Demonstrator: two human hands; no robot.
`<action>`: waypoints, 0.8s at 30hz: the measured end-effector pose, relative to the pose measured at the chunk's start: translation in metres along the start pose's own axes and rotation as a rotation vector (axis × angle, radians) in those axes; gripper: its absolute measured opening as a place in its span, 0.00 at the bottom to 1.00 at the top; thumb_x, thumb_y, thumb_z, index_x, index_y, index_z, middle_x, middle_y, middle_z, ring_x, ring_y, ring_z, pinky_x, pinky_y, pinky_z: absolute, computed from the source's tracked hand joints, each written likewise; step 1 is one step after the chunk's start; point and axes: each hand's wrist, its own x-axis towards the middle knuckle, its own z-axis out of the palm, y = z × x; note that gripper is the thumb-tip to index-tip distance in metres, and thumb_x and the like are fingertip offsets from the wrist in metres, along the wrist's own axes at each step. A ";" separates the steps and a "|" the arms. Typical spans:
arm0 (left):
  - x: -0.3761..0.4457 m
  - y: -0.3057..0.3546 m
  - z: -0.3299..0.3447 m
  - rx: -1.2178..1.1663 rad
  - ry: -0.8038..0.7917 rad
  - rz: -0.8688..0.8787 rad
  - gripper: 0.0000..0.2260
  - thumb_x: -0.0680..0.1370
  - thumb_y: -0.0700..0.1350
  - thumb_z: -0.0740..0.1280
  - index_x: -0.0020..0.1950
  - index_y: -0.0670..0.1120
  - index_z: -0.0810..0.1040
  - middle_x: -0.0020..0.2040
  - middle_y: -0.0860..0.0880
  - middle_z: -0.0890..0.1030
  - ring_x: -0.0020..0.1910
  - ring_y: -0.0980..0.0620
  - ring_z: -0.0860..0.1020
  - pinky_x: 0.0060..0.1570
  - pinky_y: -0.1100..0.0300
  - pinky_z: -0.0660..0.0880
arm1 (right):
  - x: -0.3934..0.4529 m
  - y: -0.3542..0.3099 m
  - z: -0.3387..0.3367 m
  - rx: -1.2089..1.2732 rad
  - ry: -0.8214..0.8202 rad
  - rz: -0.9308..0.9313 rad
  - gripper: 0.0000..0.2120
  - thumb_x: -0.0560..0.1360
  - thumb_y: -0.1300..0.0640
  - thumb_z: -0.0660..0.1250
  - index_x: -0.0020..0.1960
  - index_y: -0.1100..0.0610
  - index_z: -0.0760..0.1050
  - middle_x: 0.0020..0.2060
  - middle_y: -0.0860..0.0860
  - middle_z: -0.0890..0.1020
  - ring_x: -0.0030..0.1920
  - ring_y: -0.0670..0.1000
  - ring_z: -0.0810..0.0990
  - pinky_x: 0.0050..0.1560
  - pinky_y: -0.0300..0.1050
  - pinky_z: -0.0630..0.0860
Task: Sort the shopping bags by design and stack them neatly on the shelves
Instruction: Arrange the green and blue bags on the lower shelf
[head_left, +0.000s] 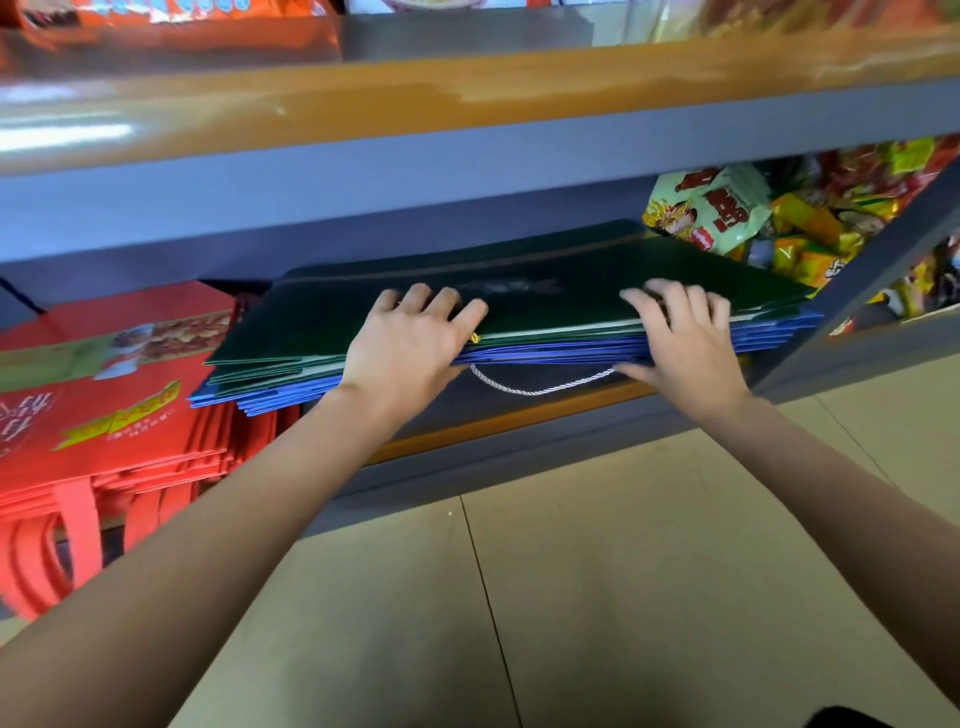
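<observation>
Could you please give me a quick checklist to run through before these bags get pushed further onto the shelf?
1. Both hands on the stack: ok. The left hand and right hand grip its front edge, fingers on top, thumbs below.
2. Designs kept apart: ok. The green bags lie on top of the blue bags.
3. Edges squared: not ok. The blue layers fan out at the left corner.
4. Handles tucked in: not ok. A white cord handle hangs out in front.
5. Neighbours clear: not ok. The stack's left corner overlaps the red bags; the snack packets sit close at the back right.
6. Room behind the stack: cannot tell.
</observation>
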 end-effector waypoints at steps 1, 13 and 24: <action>0.000 0.000 0.000 0.003 -0.014 0.010 0.24 0.79 0.54 0.62 0.72 0.50 0.58 0.67 0.47 0.69 0.64 0.44 0.68 0.61 0.50 0.65 | -0.004 0.002 0.003 -0.007 0.000 -0.015 0.40 0.57 0.49 0.81 0.63 0.60 0.70 0.54 0.63 0.76 0.51 0.64 0.76 0.51 0.59 0.73; -0.007 0.028 0.020 0.047 0.162 0.039 0.38 0.61 0.55 0.78 0.67 0.48 0.71 0.59 0.43 0.77 0.50 0.43 0.78 0.52 0.51 0.74 | 0.010 -0.002 0.005 -0.026 0.064 0.051 0.42 0.52 0.50 0.83 0.59 0.60 0.67 0.53 0.61 0.76 0.49 0.63 0.76 0.50 0.54 0.64; -0.040 0.052 0.067 0.083 -0.026 0.192 0.47 0.54 0.37 0.77 0.70 0.47 0.62 0.60 0.41 0.77 0.55 0.40 0.76 0.53 0.46 0.74 | -0.045 -0.010 0.044 -0.035 -0.134 -0.039 0.43 0.48 0.52 0.83 0.57 0.58 0.67 0.51 0.58 0.78 0.52 0.57 0.67 0.52 0.53 0.61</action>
